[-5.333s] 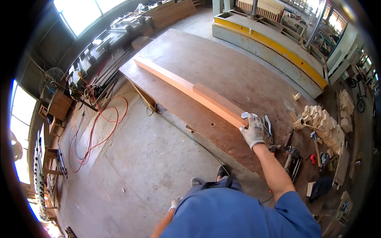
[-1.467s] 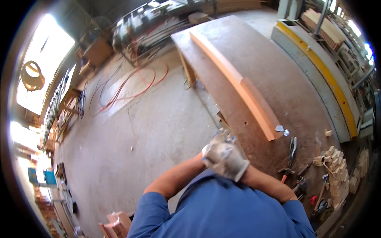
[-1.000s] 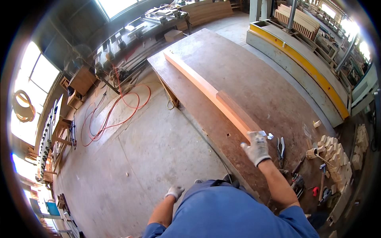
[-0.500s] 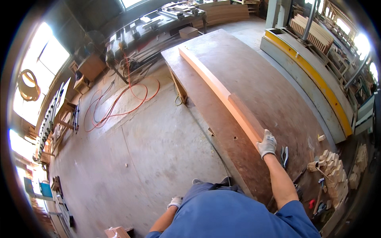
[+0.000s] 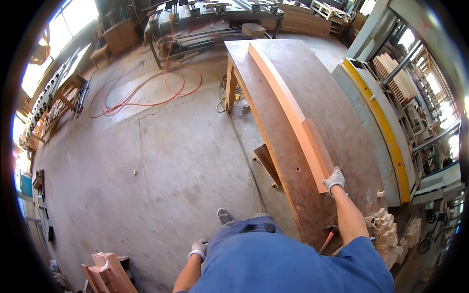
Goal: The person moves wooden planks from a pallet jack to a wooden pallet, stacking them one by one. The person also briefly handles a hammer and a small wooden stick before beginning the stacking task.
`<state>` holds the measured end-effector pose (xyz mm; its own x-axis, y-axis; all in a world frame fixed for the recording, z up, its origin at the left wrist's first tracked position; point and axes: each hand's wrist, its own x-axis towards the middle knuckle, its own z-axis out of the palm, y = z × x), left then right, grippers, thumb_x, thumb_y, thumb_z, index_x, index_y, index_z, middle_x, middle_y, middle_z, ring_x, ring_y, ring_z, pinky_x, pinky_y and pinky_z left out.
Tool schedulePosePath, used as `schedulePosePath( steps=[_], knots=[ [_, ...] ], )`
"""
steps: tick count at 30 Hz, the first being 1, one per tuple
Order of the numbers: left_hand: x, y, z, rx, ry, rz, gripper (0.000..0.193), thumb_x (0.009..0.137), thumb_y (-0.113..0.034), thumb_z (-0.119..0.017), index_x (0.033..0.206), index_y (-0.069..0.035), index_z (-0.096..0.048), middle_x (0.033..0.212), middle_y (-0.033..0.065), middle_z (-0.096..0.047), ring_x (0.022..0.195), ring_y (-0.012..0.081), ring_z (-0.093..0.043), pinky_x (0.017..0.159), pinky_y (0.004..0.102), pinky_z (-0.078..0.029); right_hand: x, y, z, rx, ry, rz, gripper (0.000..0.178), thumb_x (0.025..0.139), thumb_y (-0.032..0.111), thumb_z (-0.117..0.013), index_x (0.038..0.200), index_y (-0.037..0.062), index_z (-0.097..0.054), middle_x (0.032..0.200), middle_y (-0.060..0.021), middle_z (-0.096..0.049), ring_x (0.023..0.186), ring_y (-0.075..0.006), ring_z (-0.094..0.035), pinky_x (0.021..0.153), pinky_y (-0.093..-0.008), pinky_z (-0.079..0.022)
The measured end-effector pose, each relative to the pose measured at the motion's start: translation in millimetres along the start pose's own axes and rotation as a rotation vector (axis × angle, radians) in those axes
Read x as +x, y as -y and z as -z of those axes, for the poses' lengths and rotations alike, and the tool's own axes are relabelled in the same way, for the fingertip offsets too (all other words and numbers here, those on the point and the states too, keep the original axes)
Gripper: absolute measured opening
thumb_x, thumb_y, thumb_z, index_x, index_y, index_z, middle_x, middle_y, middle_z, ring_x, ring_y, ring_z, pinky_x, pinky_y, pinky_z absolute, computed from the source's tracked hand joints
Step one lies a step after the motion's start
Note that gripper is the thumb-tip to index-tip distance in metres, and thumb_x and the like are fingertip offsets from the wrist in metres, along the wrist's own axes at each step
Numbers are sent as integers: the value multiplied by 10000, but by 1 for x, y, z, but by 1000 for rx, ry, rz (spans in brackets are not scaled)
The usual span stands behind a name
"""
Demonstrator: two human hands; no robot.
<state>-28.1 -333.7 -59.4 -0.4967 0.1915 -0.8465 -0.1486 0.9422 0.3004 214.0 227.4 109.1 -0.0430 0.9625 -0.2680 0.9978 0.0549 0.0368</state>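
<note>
A long pale wooden beam point(image 5: 283, 97) lies lengthwise on the brown tabletop point(image 5: 337, 93). Against the right side of its near end rests a shorter, redder wooden board point(image 5: 316, 144). My right hand point(image 5: 335, 179), in a light work glove, is closed on the near end of that shorter board. My left hand point(image 5: 199, 248), gloved too, hangs low beside my hip with its fingers loosely curled; no object shows in it.
A hammer point(image 5: 330, 238) lies at the table's near edge, beside stacked wood blocks point(image 5: 386, 234). Reddish wood pieces point(image 5: 110, 273) stand at lower left. Red hose point(image 5: 146, 103) loops across the floor. A yellow-striped machine bed point(image 5: 378, 117) runs along the right.
My view has shifted, so the table sits farther right. My right hand stays at the shorter board's end. One foot has stepped out, and more of the wood pieces at lower left shows.
</note>
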Motion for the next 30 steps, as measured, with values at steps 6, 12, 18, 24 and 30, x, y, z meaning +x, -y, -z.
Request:
schedulePosePath(
  steps=[6, 12, 18, 24, 30],
  knots=[
    [8, 72, -22, -147, -77, 95, 277, 822, -224, -736, 1065, -93, -748, 1037, 118, -734, 933, 240, -706, 863, 328, -532, 20, 22, 0, -82, 102, -19, 780, 654, 297, -885, 1265, 33, -480, 1271, -211, -609, 1182, -331, -602, 995, -414, -500],
    [3, 87, -51, 89, -168, 3, 296, 841, -318, -701, 1072, -140, -749, 1073, 113, -722, 1005, 257, -693, 904, 355, -527, 43, 63, 13, 52, -4, 68, 717, 668, 284, -868, 1234, 33, -506, 1232, -220, -629, 1161, -350, -613, 979, -425, -509],
    [9, 109, -105, 6, -116, 120, 384, 827, -436, -670, 1118, -192, -727, 1154, 85, -694, 1114, 264, -652, 964, 351, -498, 74, 95, 8, 168, -35, 180, 677, 693, 269, -838, 1231, 25, -508, 1206, -222, -638, 1142, -361, -618, 957, -440, -513],
    [-27, 97, -127, 38, -141, 179, 394, 835, -429, -661, 1142, -188, -718, 1157, 90, -692, 1127, 260, -646, 973, 347, -490, 74, 97, 7, 230, -84, 214, 675, 708, 268, -810, 1249, 6, -503, 1252, -241, -600, 1165, -375, -596, 978, -443, -495],
    [-49, 78, -143, -61, -150, 186, 387, 847, -415, -653, 1154, -188, -713, 1175, 83, -689, 1144, 255, -638, 979, 348, -484, 69, 95, 12, 233, -87, 222, 608, 719, 249, -787, 1206, 4, -517, 1224, -241, -607, 1146, -386, -602, 964, -452, -500]
  ],
)
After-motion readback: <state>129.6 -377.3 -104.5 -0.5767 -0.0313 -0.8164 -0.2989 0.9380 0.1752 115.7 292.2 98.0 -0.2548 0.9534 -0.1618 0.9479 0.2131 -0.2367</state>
